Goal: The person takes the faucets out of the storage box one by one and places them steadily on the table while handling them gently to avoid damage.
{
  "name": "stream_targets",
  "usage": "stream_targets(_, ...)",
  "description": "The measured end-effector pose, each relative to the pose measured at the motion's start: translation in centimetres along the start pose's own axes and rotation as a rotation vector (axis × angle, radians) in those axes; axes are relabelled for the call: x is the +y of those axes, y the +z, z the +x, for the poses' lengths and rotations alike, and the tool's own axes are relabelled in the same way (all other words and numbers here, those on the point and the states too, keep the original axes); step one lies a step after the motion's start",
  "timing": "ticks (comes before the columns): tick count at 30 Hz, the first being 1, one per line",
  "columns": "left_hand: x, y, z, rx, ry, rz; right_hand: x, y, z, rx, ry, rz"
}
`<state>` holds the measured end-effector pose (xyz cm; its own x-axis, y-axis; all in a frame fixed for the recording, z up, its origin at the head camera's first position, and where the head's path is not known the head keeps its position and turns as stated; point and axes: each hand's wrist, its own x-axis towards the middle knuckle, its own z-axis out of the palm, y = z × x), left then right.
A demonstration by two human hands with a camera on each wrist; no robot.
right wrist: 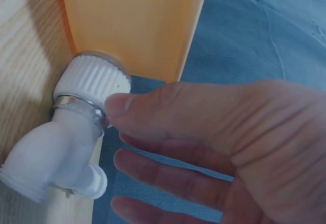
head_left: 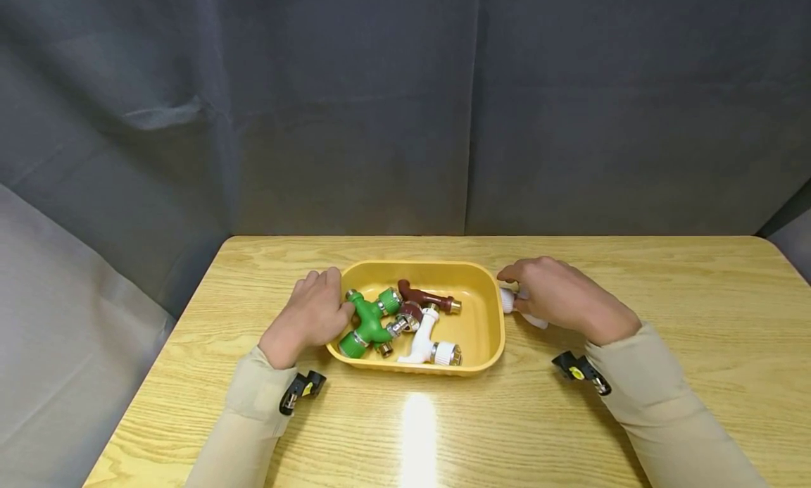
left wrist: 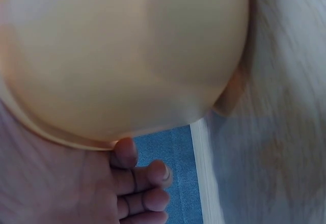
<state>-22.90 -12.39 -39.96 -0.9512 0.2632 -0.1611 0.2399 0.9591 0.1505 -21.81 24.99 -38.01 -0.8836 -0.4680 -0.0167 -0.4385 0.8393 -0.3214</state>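
Observation:
My left hand (head_left: 313, 312) grips the left rim of a yellow plastic basin (head_left: 488, 312), thumb over the edge and fingers outside. Inside lie a green two-handled tap (head_left: 370, 322), a brown tap (head_left: 431, 301) and a white tap (head_left: 421, 340). Another white tap (right wrist: 76, 122) lies on the table against the basin's right outer wall, its ribbed knob towards the basin. Over it is my right hand (head_left: 557, 298), partly covering it in the head view. In the right wrist view its thumb tip is right at the tap's metal collar, with the other fingers loosely extended.
The wooden table (head_left: 355, 432) runs out on both sides and in front of the basin. Dark grey cloth (head_left: 355, 122) hangs behind the table's back edge, and lighter grey cloth (head_left: 63, 333) is at the left. Each wrist carries a small black camera mount (head_left: 303, 391).

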Motion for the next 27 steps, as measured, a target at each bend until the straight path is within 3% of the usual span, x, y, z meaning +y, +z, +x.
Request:
stream_targets(15,-0.4,0.4,0.1,0.007,-0.001,-0.012,-0.8,-0.9,-0.4,0.03,0.006,-0.03)
stream_targets(27,-0.6,0.6,0.4,0.027,0.006,-0.03,-2.0,-1.5,-1.1,0.098,-0.045,-0.064)
